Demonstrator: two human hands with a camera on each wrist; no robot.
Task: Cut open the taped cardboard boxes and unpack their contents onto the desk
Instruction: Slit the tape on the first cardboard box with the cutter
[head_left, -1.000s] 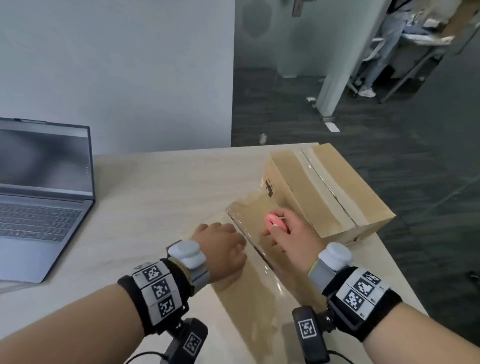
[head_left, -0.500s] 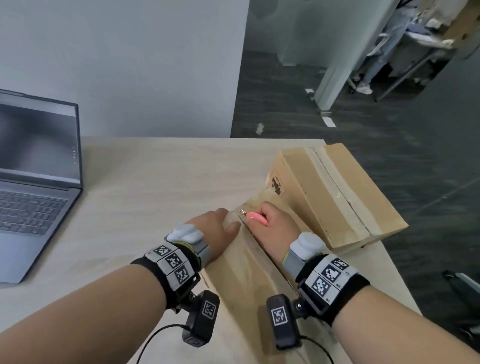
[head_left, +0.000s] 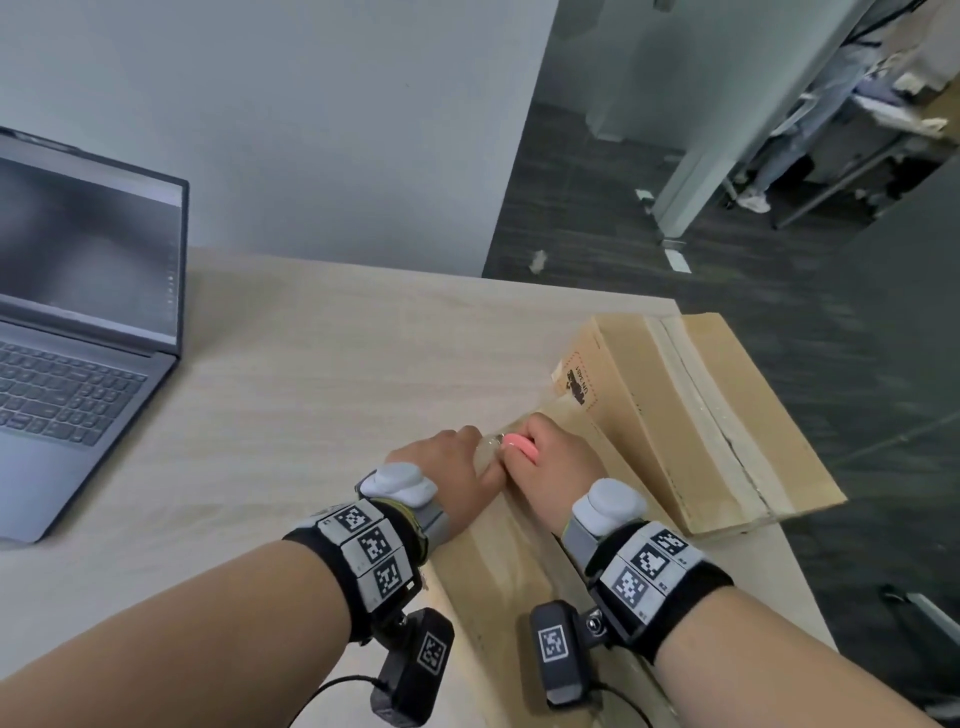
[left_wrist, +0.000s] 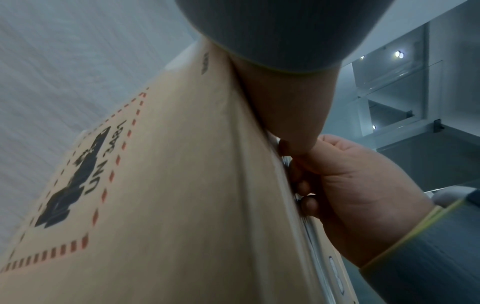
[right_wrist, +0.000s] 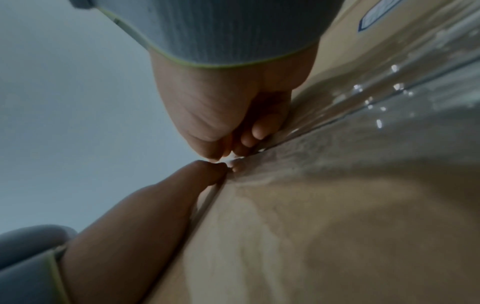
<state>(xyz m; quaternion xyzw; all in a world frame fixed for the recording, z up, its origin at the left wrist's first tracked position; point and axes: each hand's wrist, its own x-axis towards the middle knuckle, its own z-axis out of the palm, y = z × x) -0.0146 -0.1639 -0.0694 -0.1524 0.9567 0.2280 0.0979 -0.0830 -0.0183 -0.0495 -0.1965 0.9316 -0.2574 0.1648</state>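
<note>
A flat cardboard box (head_left: 511, 561) sealed with glossy clear tape (right_wrist: 376, 98) lies on the desk (head_left: 311, 364) under both hands. My right hand (head_left: 556, 467) grips a pink cutter (head_left: 519, 444) at the box's far end; its blade is hidden. In the right wrist view this hand (right_wrist: 215, 115) is a closed fist on the tape seam. My left hand (head_left: 447, 467) holds the box's far left corner, its thumb (right_wrist: 207, 170) touching the right hand's fingers. A second taped box (head_left: 727, 415) lies just beyond, to the right.
An open grey laptop (head_left: 78, 338) stands at the desk's left. The second box overhangs the desk's right edge, with dark floor beyond. A person (head_left: 810, 130) stands far off at the back right. A black and red printed label (left_wrist: 78, 174) marks a box side.
My right hand has moved the pink cutter along the tape to the box's far end. The left hand slid forward beside it, and the two hands now touch.
</note>
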